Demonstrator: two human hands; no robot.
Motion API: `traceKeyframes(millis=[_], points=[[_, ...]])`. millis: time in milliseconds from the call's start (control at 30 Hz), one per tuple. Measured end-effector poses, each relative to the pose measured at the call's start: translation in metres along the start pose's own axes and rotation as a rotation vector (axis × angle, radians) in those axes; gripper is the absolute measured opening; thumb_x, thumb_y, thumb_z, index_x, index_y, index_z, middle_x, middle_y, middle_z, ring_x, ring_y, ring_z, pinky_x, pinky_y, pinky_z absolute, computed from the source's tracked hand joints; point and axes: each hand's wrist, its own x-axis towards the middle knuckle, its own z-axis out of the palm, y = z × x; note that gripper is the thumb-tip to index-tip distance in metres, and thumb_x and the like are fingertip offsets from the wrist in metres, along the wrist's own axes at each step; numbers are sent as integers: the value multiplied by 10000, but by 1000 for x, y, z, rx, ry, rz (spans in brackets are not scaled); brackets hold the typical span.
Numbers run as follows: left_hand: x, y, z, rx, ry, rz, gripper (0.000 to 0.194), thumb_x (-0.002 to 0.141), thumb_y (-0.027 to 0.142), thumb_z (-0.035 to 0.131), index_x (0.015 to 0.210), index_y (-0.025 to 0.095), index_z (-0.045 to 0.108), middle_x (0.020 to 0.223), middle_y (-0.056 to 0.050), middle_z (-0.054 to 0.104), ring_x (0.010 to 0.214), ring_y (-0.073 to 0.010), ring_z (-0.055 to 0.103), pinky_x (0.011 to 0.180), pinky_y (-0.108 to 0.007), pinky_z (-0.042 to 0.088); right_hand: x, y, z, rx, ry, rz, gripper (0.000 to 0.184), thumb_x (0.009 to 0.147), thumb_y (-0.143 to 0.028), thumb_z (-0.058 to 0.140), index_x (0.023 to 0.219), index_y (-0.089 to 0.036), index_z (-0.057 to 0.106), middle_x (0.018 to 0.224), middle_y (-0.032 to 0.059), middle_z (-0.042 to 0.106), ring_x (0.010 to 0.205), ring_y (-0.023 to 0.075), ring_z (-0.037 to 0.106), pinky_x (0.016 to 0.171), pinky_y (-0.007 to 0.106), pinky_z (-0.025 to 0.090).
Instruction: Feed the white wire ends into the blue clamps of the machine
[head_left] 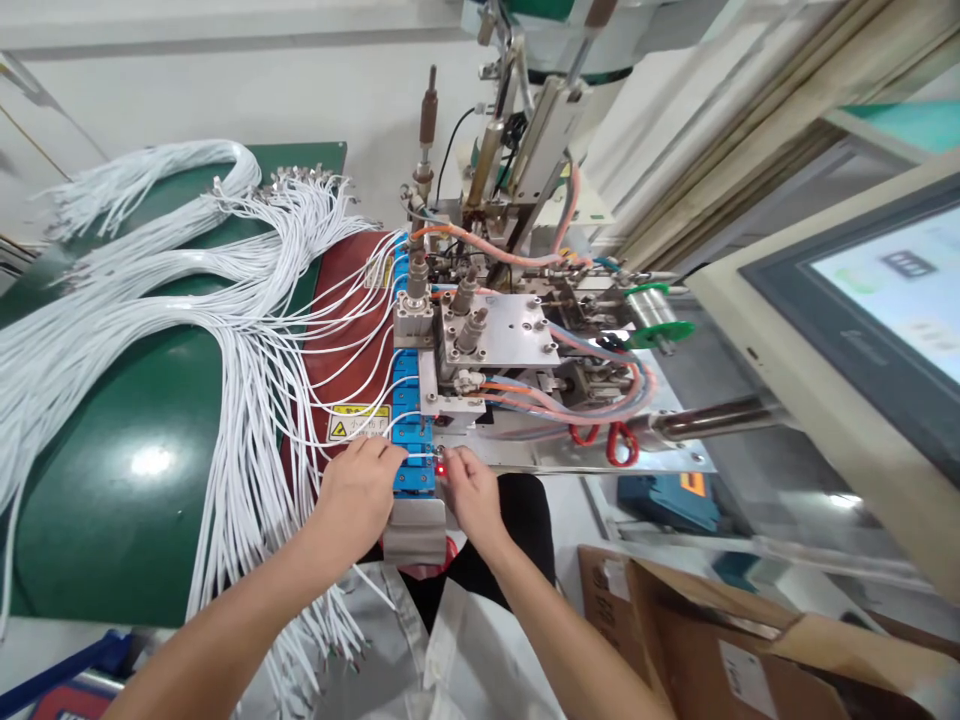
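My left hand [362, 490] is closed on a white cable [418, 456] that lies across the row of blue fixture blocks [406, 378]. At the cable's right end, my right hand [472, 492] pinches a small metal end piece [439, 455], partly hidden by the fingertips. A red light [441, 469] glows just below that end piece. More white cables run from the blue blocks further up, leftward over a dark red surface. Above both hands stands the machine's metal plate [501, 330] with its cylinders and orange and clear hoses.
Large bundles of white cables [172, 265] spread over a green table [142, 470] at the left. A touch screen [892, 270] juts in from the right. A wire spool [651, 310] sits on the machine's right side. Cardboard boxes [720, 620] stand at the lower right.
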Motion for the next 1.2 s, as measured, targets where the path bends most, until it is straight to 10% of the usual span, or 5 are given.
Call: traceKeyframes(millis=[500, 1200], points=[[5, -4, -5, 89, -183, 117, 548, 803, 49, 368, 1238, 378, 423, 890, -31, 478, 733, -178, 493, 615, -270, 409, 5, -14, 2, -51, 1, -55, 356, 843, -414, 390, 560, -207, 332, 501, -67, 330, 489, 98, 344, 492, 213, 294], [4, -4, 2, 105, -94, 133, 454, 804, 35, 336, 1203, 234, 418, 896, -68, 503, 794, -212, 515, 661, -327, 455, 7, -12, 4, -61, 11, -89, 370, 835, -402, 398, 533, -204, 314, 484, -68, 321, 480, 95, 334, 481, 217, 279]])
